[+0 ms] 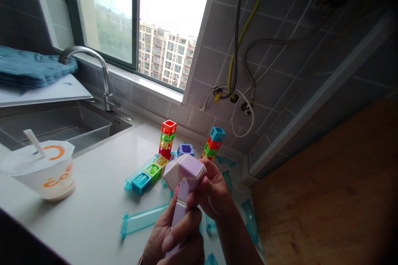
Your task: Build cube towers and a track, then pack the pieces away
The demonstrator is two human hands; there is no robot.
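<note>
One lilac-and-white plastic object with an angular head (192,169): near centre, above the white countertop (96,211).
Left hand (189,234): fingers wrapped round its shaft.
Right hand (216,190): narrow grip, head's right side.
Multicoloured openwork plastic cube towers (168,137): two, far side.
Translucent lidded cup (57,176): left, straw inserted.

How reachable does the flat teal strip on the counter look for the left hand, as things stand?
Probably yes: the left hand is close to the teal strip, whose exposed part lies uncovered. It holds the lilac piece, so likely needs freeing first.
</note>
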